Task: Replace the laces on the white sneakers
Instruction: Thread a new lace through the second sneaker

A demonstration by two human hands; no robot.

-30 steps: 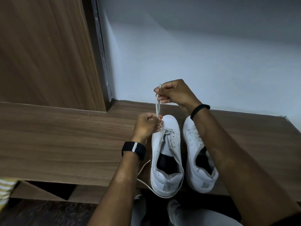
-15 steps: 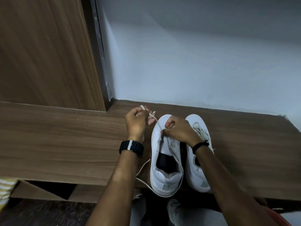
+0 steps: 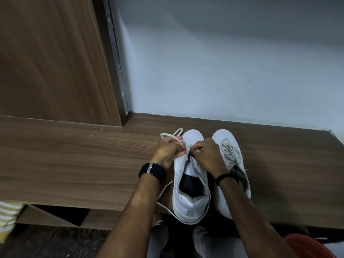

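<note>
Left hand [image 3: 168,151], curled, pinching lace [image 3: 174,135] just left of left sneaker [image 3: 188,183] toe; lace looping beyond knuckles. Right hand [image 3: 207,155], curled over same sneaker's eyelets, pinching lace there. Right sneaker [image 3: 230,155], laced, touching left sneaker's right side. Both on wooden shelf [image 3: 74,164], heels overhanging near edge.

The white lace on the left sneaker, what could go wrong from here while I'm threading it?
The long white lace trails off the front edge of the brown wooden shelf; the left forearm could snag it. The left white sneaker overhangs that edge at the heel, so a hard pull by the left hand or right hand might tip it off.
</note>
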